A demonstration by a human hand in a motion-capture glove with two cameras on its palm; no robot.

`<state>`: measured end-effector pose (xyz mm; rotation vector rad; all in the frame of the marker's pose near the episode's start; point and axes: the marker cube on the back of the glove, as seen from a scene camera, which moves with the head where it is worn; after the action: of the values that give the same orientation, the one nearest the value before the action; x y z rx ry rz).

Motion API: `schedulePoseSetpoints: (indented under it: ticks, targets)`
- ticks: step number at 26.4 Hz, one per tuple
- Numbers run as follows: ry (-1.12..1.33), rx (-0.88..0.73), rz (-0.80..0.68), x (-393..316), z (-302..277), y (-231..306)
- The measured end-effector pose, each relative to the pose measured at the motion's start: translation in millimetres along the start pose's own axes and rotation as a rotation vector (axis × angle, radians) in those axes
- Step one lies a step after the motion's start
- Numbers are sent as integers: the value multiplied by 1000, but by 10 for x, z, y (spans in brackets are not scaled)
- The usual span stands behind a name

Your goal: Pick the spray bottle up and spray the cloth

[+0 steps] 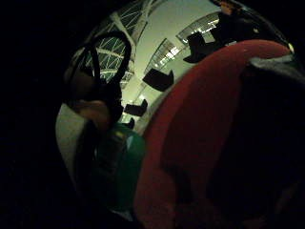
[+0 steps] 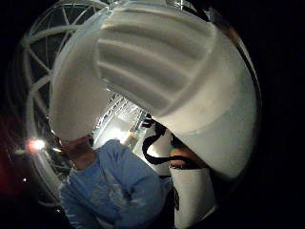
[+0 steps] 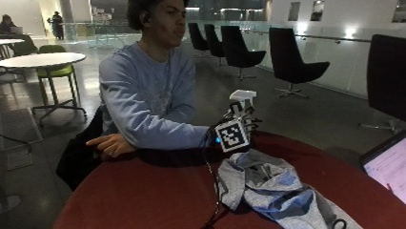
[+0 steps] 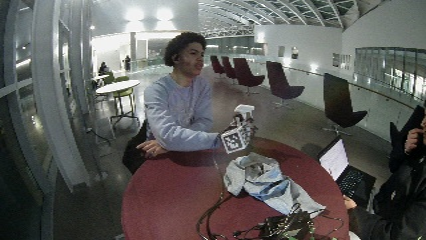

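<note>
The gloved right hand (image 3: 238,125) grasped the spray bottle (image 3: 242,97), held upright above the near edge of the round red table (image 3: 139,195), its white head (image 2: 157,62) close against the palm. The crumpled grey-blue cloth (image 3: 269,183) lay on the table just below and beside the hand. The bare left hand (image 3: 109,144) rested relaxed at the table's rim. An open laptop (image 3: 388,164) stood at the far side, and black chairs (image 3: 289,59) lined the wall behind.
</note>
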<state>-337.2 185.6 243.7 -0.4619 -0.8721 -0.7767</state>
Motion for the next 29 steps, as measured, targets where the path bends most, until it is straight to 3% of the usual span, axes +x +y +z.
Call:
schedulePoseSetpoints:
  ticks: [6,17,29]
  targets:
    - [-58,50,20,129,131,-92]
    - [-29,-71,83,219,175,42]
    - [-76,-105,129,-658,-828,637]
